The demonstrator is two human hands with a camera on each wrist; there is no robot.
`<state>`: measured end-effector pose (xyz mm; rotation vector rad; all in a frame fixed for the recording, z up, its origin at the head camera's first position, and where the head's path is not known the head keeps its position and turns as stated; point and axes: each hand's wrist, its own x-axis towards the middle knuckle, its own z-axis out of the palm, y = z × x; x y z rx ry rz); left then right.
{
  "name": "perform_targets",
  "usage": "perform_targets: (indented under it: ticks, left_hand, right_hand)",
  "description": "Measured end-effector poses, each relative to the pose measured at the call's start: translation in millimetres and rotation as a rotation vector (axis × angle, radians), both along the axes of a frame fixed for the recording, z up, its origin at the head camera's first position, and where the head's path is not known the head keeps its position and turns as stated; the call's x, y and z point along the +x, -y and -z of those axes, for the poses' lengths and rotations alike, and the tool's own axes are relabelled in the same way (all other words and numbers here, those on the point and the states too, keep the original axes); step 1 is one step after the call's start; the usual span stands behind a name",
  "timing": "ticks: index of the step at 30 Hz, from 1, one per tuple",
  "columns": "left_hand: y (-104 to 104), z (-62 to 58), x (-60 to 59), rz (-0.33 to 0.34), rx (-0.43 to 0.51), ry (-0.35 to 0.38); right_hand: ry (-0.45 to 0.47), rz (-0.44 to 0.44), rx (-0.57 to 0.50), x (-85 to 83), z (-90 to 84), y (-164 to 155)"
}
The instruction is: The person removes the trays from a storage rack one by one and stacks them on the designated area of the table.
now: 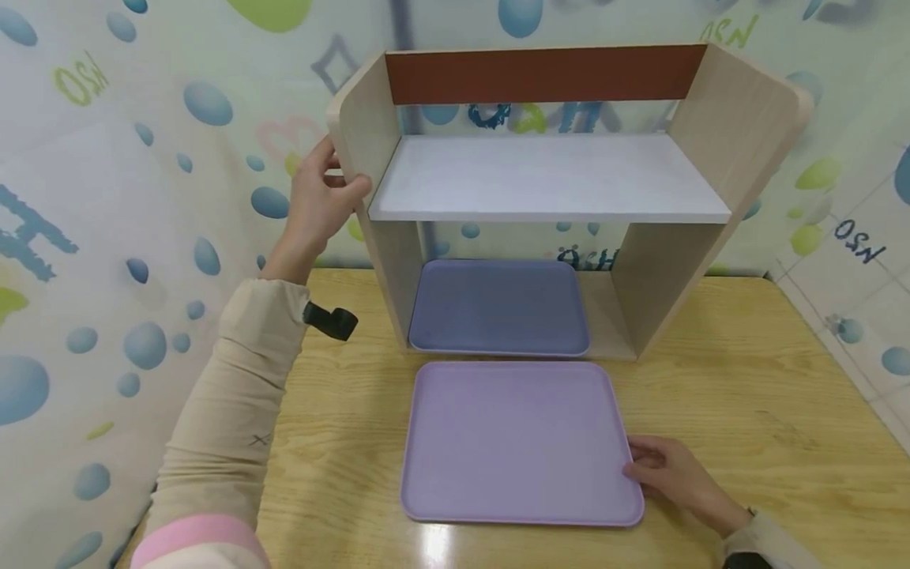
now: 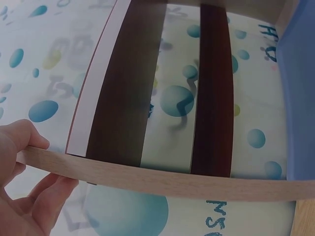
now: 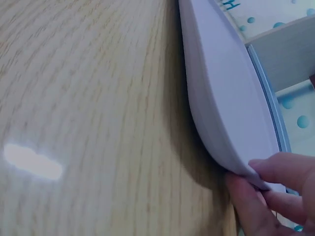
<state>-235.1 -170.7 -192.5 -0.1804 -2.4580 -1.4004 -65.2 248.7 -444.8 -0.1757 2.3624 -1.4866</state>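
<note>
Over on the left, the left hand (image 1: 317, 199) reaches up with the sleeved forearm rising from the counter (image 1: 746, 411). Its grip closes on the front edge of the wooden shelf unit's (image 1: 547, 178) left side panel, thumb on the inner face, fingers wrapped behind; the left wrist view shows the thumb and fingers pinching that thin board edge. The unit stands upright at the back of the counter, its open side facing the person, its white shelf running left to right. Beneath that shelf lies a blue-violet tray (image 1: 498, 307), flat on the counter.

In front of the unit sits the lilac tray (image 1: 517, 441), flat, its longer side running left to right, just clear of the other tray. At its right edge, near the front corner, the right hand (image 1: 671, 472) rests low on the counter; its grip pinches the rim, thumb on top and fingertips under the lip.

The bubble-patterned backdrop (image 1: 107, 197) carries lettering that reads like "OSN".
</note>
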Motion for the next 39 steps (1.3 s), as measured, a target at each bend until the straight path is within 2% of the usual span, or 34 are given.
perform_targets:
  ticks: [3,7,21,26,30,34,39]
  left_hand:
    - [-1,-0.6,-0.3,-0.004,0.001,-0.001]
    - [-1,-1.1,-0.8,-0.009,0.000,-0.001]
    - [-1,0.1,-1.3,-0.009,0.001,0.009]
    - [-1,-0.3,0.0,-0.006,0.002,0.004]
    - [-1,-0.3,0.8,-0.003,0.000,-0.001]
    - [-1,-0.3,1.2,-0.007,-0.004,0.002]
    - [-1,-0.2,1.2,-0.009,-0.007,0.004]
  right_hand:
    - [-0.064,0.001,0.098,-0.7,-1.0,1]
    - [-0.090,0.003,0.121,-0.8,-1.2,3]
    - [-0.133,0.002,0.100,-2.7,-1.9,1]
    - [-0.169,-0.026,0.103,-6.9,-3.2,-3]
    - [-0.179,-0.047,0.118,-12.8,-8.5,-8]
    - [-0.240,-0.076,0.153,-22.5,-14.8,-11]
    - [-0.292,-0.101,0.112,-39.4,-22.7,-10]
